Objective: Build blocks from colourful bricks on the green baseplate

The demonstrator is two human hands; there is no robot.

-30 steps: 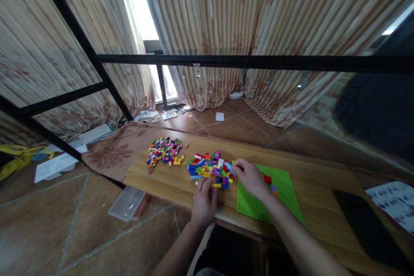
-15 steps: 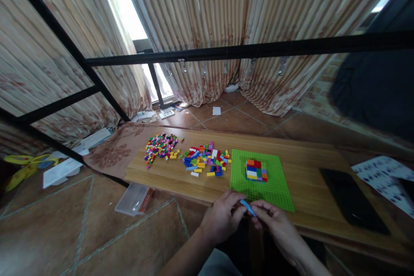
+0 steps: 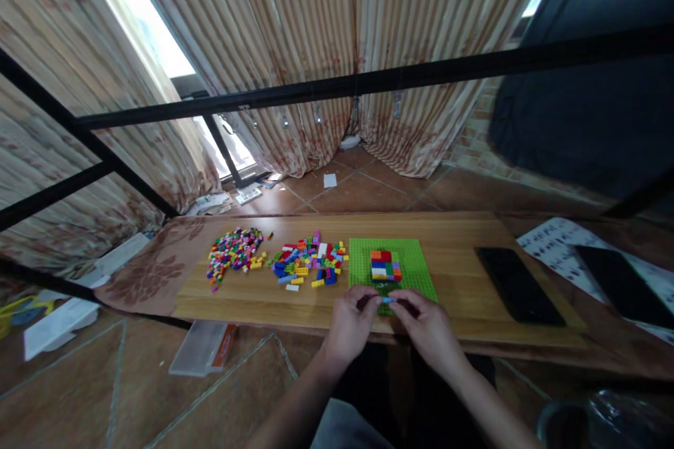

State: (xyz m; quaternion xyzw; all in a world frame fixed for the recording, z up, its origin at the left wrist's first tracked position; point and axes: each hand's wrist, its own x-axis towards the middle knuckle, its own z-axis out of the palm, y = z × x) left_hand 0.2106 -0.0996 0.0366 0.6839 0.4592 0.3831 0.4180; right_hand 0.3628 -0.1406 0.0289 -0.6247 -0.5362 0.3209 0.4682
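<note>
Light-brown wooden tabletop [image 3: 456,273]: small light-blue brick [image 3: 388,299] pinched between nearly closed fingertips of left hand [image 3: 352,323] and right hand [image 3: 429,328]; just brought over near edge of studded green baseplate [image 3: 414,261], now closer to multicoloured brick block [image 3: 386,266].

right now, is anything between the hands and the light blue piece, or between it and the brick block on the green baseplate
Nothing visible. The left hand and right hand hold the light blue piece, and the brick block lies just beyond it, unblocked.
</note>
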